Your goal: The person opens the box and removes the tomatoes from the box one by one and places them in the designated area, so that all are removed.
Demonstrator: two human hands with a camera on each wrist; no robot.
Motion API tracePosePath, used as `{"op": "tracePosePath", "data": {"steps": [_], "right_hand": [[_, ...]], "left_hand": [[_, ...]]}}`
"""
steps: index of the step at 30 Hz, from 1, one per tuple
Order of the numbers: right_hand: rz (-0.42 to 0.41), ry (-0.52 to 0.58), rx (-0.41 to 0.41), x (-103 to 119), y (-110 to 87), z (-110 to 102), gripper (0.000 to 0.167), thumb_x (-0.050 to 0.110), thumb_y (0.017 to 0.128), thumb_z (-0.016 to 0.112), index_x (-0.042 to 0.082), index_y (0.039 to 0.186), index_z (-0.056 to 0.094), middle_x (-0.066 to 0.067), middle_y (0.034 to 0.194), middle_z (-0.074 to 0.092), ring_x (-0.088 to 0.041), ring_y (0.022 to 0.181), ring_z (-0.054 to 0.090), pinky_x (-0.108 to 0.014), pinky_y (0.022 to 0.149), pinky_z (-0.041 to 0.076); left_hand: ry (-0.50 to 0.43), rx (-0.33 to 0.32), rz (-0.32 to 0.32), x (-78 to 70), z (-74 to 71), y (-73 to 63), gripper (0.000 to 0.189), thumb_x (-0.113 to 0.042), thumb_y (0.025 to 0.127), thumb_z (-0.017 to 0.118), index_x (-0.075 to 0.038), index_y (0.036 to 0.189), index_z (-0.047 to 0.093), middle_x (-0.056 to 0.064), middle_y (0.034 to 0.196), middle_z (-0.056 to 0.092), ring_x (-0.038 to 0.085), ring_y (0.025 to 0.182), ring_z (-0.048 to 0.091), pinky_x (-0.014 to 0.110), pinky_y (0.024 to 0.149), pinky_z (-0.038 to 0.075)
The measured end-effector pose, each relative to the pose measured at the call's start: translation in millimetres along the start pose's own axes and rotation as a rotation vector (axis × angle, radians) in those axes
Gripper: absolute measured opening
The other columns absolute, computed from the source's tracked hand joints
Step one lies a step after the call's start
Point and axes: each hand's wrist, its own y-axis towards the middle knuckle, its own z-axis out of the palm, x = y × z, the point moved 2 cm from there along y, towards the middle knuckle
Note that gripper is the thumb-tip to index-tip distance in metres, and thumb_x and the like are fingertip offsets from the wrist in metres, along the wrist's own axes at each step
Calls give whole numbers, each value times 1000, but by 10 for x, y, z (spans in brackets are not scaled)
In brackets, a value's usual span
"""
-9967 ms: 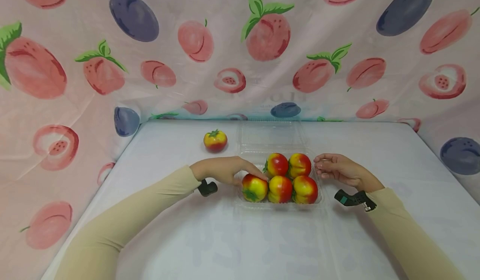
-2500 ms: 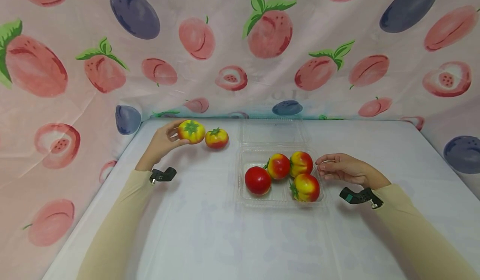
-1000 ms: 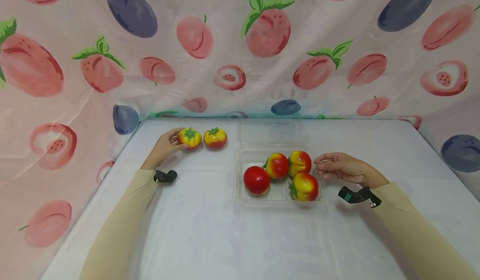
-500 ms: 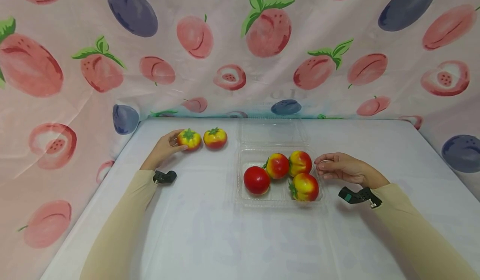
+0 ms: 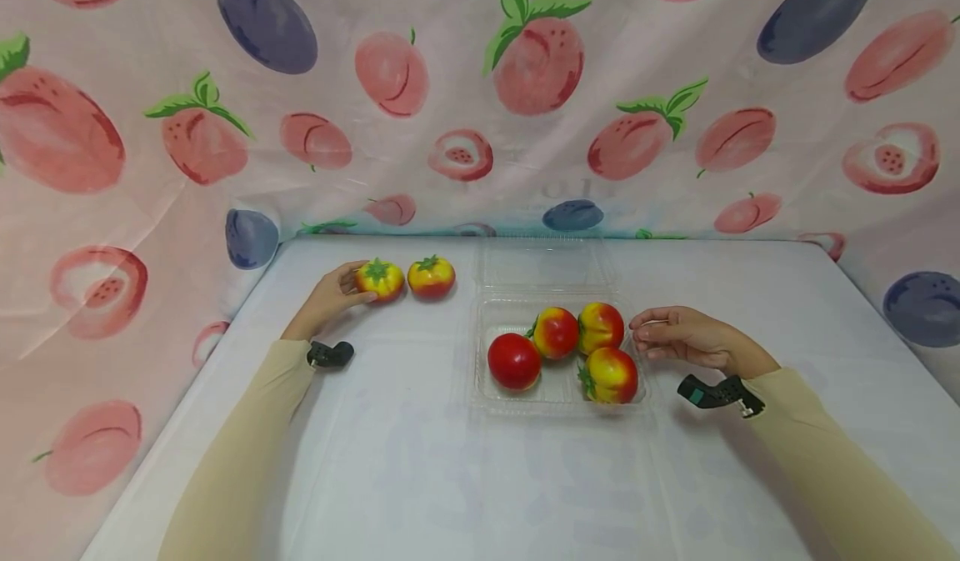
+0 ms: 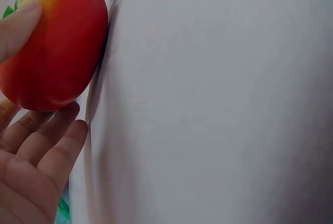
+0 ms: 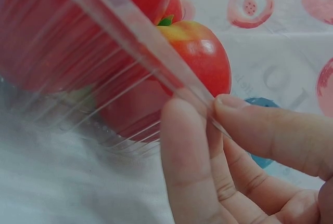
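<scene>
In the head view my left hand (image 5: 327, 296) holds a red-and-yellow tomato (image 5: 380, 281) with a green star-shaped calyx, which stands on the table at the back left. My thumb (image 6: 20, 29) lies on that tomato's side in the left wrist view, and the fingers curve at its far side. A second tomato (image 5: 431, 277) stands just right of it. My right hand (image 5: 693, 340) pinches the rim of a clear plastic clamshell box (image 5: 483, 378) between thumb and forefinger. Inside the box sit several tomatoes: a plain red-looking one (image 5: 514, 362) at front left, others right and behind.
The box's clear lid (image 5: 543, 265) lies folded back behind it. White cloth covers the table (image 5: 405, 469). A fruit-print curtain (image 5: 457, 69) rises along the back and sides.
Since the oldest frame my left hand has taken a tomato out of the box, carried it to the back left and lowered it to the table. My right hand has stayed at the rim.
</scene>
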Motion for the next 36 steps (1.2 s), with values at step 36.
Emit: {"op": "tracePosePath", "data": {"steps": [36], "right_hand": [[-12,13,34,43,-3,4,19,4,98,45,11,102,61,0,92,70,-10,84,67,-21,79,56]], "left_hand": [[-27,-27,37,-2,-82,-18,78,-13,84,70,-3,147,26,23,149,32,38,139,30,47,114,28]]}}
